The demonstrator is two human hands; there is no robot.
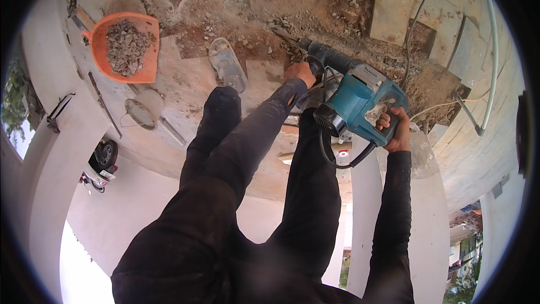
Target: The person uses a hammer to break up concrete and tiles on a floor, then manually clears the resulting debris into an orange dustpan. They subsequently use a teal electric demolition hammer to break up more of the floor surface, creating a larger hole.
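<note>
A teal and black Makita demolition hammer [356, 88] slants across the view, held in both of my hands. My right hand [395, 128] is wrapped around its rear handle. Near the front, my left hand [301, 73] grips the black side handle. The steel chisel bit [287, 36] points to the upper left, its tip at the broken, rubble-strewn floor [261, 4]. Whether the tip touches the rubble, I cannot tell. A power cord [327, 154] loops below the tool's rear end. My left foot, in a pale sandal [228, 61], stands beside the broken strip.
An orange dustpan-shaped scoop [155, 57] heaped with rubble lies at the upper left, above a whitish bucket [149, 103]. Loose slabs [392, 4], a cable and a pale hose [491, 63] lie to the right. A pale column [426, 202] rises beside my right arm.
</note>
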